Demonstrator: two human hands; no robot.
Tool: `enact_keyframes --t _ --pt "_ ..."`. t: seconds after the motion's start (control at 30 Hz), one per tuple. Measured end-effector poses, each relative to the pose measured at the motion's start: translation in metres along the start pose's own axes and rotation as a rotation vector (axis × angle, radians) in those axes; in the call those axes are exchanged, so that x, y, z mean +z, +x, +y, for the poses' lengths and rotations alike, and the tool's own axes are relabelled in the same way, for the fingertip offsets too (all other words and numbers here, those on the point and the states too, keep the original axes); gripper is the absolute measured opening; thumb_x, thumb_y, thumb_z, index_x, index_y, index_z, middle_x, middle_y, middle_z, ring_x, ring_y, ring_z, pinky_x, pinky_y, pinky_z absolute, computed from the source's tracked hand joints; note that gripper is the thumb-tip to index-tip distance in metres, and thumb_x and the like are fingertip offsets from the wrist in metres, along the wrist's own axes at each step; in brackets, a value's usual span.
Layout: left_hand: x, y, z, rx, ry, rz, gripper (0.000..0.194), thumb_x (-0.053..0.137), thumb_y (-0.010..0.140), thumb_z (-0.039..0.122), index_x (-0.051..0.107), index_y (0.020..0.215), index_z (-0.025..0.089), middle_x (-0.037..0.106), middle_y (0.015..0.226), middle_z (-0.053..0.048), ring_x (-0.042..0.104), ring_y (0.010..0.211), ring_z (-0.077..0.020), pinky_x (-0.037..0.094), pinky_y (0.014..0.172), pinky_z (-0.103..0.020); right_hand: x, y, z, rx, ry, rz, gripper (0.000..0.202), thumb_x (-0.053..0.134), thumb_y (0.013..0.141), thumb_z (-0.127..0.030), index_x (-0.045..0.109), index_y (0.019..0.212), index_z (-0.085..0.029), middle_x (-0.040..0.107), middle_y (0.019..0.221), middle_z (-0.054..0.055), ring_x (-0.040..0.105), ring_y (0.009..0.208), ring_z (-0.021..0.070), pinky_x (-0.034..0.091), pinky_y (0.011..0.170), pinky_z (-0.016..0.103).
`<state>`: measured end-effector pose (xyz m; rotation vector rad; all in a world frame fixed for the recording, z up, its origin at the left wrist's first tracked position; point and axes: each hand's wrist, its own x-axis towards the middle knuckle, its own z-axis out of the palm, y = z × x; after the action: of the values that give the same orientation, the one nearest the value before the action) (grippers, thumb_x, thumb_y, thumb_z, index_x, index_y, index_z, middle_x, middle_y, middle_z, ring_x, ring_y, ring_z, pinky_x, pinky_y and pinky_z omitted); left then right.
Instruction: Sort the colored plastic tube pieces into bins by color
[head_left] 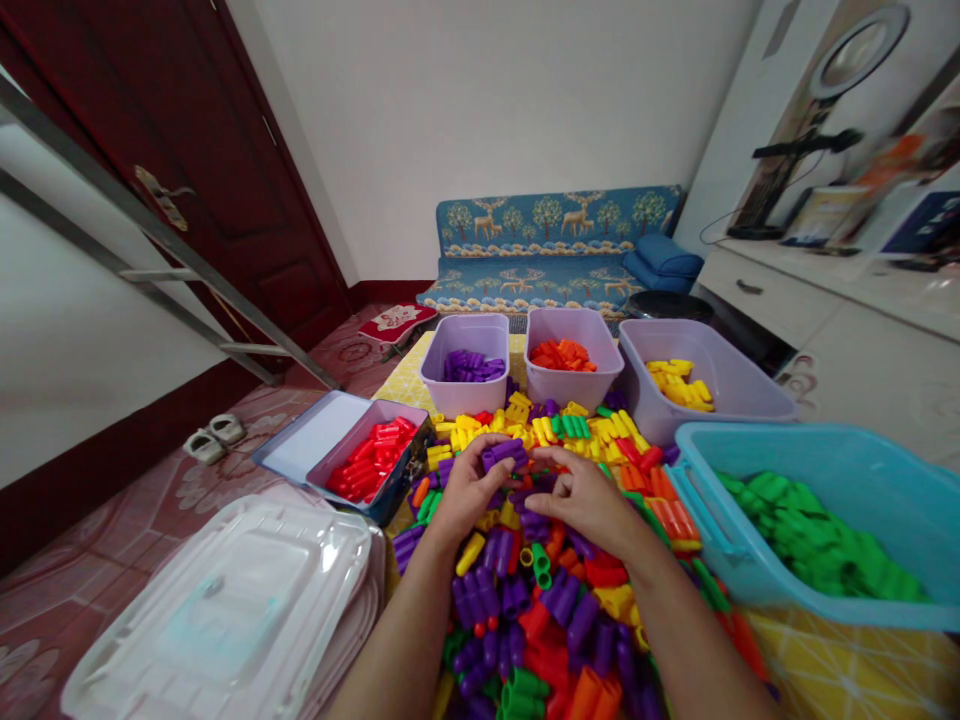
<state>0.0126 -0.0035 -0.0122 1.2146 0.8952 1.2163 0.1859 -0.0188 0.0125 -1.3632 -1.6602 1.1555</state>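
Note:
My left hand (466,492) is closed around purple tube-shaped toy blocks (504,455), lifted just above the pile. To its right, my right hand (589,498) hovers over the heap with thumb and forefinger apart, and nothing shows between them. Purple pieces (535,524) lie right below its fingertips. Under both hands spreads a mixed pile of plastic tube blocks (480,595) in purple, red, yellow, green and orange. Part of the pile is hidden by my hands and forearms.
Behind the pile stand lilac bins of purple (442,395), orange (574,388) and yellow blocks (660,425). A turquoise bin (705,520) at right holds green ones. At left are an open box (300,455) of red blocks and stacked white lids (225,600).

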Motion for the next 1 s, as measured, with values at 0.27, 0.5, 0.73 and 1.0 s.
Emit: enact_keyframes --t 0.27,0.5,0.73,1.0 --pt "-0.001 -0.001 0.004 0.088 0.118 -0.058 0.031 0.074 0.074 0.035 0.070 0.096 0.015 0.071 0.092 -0.006 0.065 0.083 -0.0177 0.051 0.078 -0.027 0.011 0.005 0.011 -0.192 0.035 0.104 0.041 0.066 0.076 -0.026 0.063 0.117 -0.023 0.070 0.107 0.005 0.066 0.086 0.0180 0.052 0.075 0.029" --pt "-0.001 0.002 -0.005 0.052 0.170 -0.031 0.035 0.074 0.073 0.040 0.069 0.096 0.014 0.067 0.078 -0.003 0.054 0.055 -0.0092 0.044 0.054 -0.021 0.009 0.004 0.004 -0.209 -0.047 0.204 0.017 0.063 0.076 -0.026 0.071 0.088 -0.018 0.069 0.082 0.005 0.066 0.074 0.0193 0.052 0.068 0.030" --pt "-0.003 0.001 -0.003 0.122 0.307 0.010 0.041 0.071 0.077 0.041 0.066 0.110 0.017 0.071 0.095 -0.006 0.064 0.080 -0.0184 0.050 0.075 -0.028 0.007 0.004 0.002 -0.084 0.183 0.250 0.024 0.060 0.078 -0.031 0.064 0.098 -0.018 0.071 0.085 0.004 0.067 0.066 0.0170 0.054 0.061 0.028" --pt "0.000 -0.002 0.006 0.175 0.399 -0.022 0.034 0.069 0.078 0.039 0.071 0.105 0.019 0.072 0.106 -0.009 0.064 0.102 -0.0252 0.046 0.094 -0.036 -0.001 0.003 0.001 -0.075 0.145 0.186 0.029 0.067 0.074 -0.034 0.066 0.097 -0.017 0.072 0.086 0.006 0.068 0.075 0.0192 0.054 0.066 0.029"
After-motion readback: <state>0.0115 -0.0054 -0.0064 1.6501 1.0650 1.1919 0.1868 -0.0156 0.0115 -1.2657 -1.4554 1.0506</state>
